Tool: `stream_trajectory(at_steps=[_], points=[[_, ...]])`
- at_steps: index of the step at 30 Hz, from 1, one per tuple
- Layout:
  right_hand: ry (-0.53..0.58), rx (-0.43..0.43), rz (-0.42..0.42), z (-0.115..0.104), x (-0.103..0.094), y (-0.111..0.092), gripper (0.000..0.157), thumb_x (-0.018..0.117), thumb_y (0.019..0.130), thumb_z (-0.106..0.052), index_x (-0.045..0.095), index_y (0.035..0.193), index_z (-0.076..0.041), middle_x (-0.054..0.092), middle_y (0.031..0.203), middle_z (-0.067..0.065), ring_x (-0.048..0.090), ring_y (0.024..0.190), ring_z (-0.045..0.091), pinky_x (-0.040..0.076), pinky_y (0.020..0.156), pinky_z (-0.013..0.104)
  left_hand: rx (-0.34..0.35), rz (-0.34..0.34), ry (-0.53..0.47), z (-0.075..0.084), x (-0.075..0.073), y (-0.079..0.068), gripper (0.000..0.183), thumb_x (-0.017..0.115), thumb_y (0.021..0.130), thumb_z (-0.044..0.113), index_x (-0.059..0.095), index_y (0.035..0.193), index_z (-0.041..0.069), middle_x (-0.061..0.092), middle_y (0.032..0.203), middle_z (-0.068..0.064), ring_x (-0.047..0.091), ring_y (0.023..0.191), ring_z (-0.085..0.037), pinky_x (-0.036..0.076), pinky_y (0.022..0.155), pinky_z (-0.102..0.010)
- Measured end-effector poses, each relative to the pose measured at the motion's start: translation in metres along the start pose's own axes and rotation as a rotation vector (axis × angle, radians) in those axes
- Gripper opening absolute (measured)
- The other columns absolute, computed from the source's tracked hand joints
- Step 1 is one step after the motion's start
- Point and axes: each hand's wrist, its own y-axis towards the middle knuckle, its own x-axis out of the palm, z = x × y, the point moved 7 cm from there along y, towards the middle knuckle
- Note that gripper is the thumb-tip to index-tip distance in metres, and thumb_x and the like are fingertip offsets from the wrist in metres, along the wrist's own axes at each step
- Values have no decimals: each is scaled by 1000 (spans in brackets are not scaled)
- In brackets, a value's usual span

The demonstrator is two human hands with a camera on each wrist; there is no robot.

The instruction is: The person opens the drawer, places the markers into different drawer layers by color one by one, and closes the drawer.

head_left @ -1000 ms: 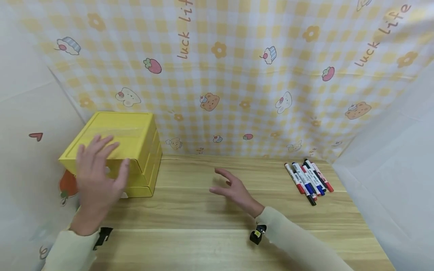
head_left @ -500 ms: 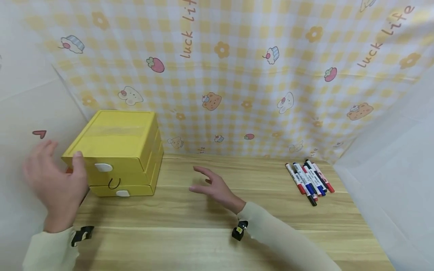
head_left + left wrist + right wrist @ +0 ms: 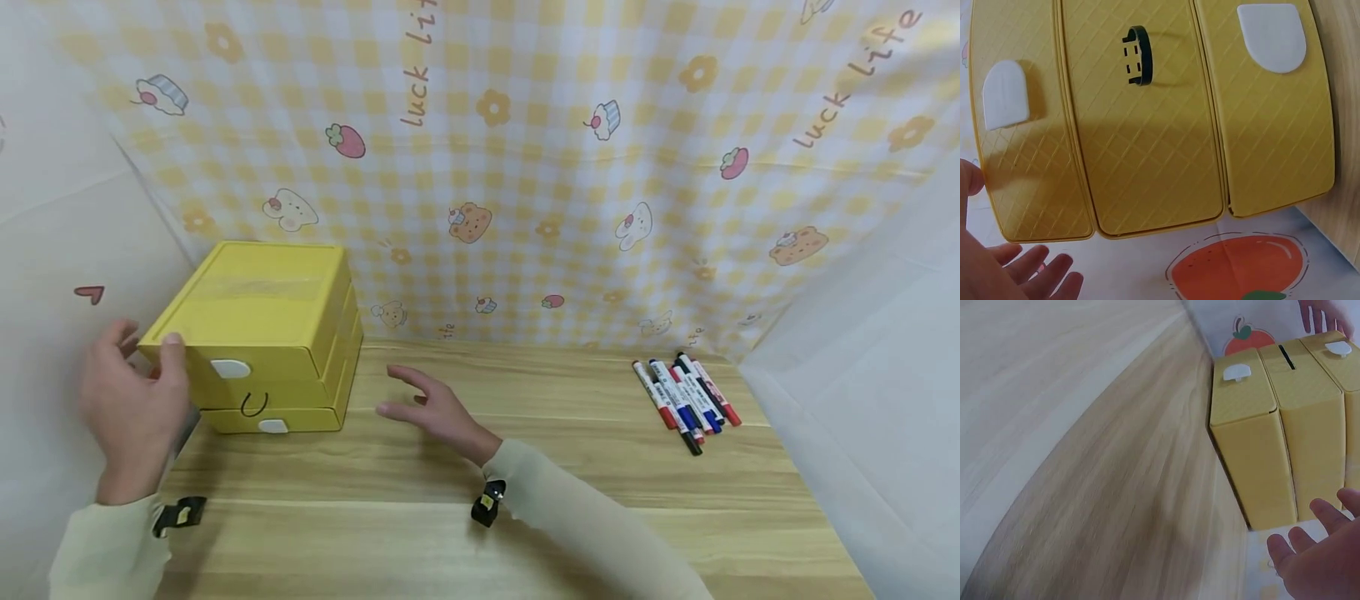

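A yellow drawer box (image 3: 247, 300) with stacked drawers stands at the left of the table. The top and bottom drawers carry white tab handles, the upper tab (image 3: 231, 368) and the lower tab (image 3: 273, 426). On the middle drawer is a dark curved handle (image 3: 1144, 56). All drawers look closed. At the box's front left corner is my left hand (image 3: 133, 408), thumb by the top drawer's front and fingers loosely bent along the left side; contact is unclear. My right hand (image 3: 444, 421) hovers over the table to the box's right, fingers apart, holding nothing.
Several markers (image 3: 682, 404) with red, blue and black caps lie in a pile on the wooden table (image 3: 465, 542) at the right. A checked curtain (image 3: 510, 183) hangs behind. Pale cloth (image 3: 45, 225) hangs close beside the box on the left.
My left hand has moved from in front of the box to its left corner, uncovering the handles. My right hand has moved left toward the box. The markers stay put.
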Motion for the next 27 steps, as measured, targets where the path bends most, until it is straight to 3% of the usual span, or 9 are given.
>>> stream_trajectory(at_steps=[3,8,13,17,20,23,27], points=[[8,-1,-12,-1,8,4,68,73,107,-36,49,167,-17,48,169,-6,37,158,11,37,128,50,-66,-33,9,-4,3,0,61,56,109,33,45,166,13,52,166,-6,56,138,-34,43,114,-32],[16,-1,-20,-6,22,13,64,73,108,-29,50,166,-17,49,169,-5,39,157,13,38,127,50,-96,-60,1,-9,5,3,62,53,111,36,44,168,13,54,164,-10,56,121,-18,44,106,-25],[-1,-13,-12,-12,33,25,64,74,107,-29,52,165,-16,50,168,-4,40,156,12,39,127,49,-106,-82,-13,-11,6,6,62,51,110,37,46,166,10,63,144,-16,46,98,-2,37,84,-22],[-35,-7,10,-13,39,34,66,77,106,-30,53,165,-13,51,167,-5,40,156,11,40,126,49,-107,-105,-9,-10,10,7,62,50,111,37,48,164,5,59,120,-12,42,88,-7,34,73,-27],[-53,-5,18,-13,45,40,66,78,105,-29,53,164,-12,51,167,-4,41,155,11,41,125,49,-113,-137,1,-10,13,6,63,48,112,39,47,163,2,56,111,-12,43,86,-16,34,70,-30],[-62,-8,14,-14,50,44,65,78,105,-28,53,164,-13,51,167,-5,41,156,12,42,125,47,-125,-171,1,-11,15,5,64,45,113,40,44,163,0,56,112,-16,44,86,-23,36,69,-31],[-73,-5,-7,-18,55,45,65,76,107,-30,52,165,-16,49,168,-9,39,156,10,42,124,42,-154,-200,-16,-13,16,4,65,42,114,40,40,166,1,57,129,-22,47,95,-28,37,73,-33]])
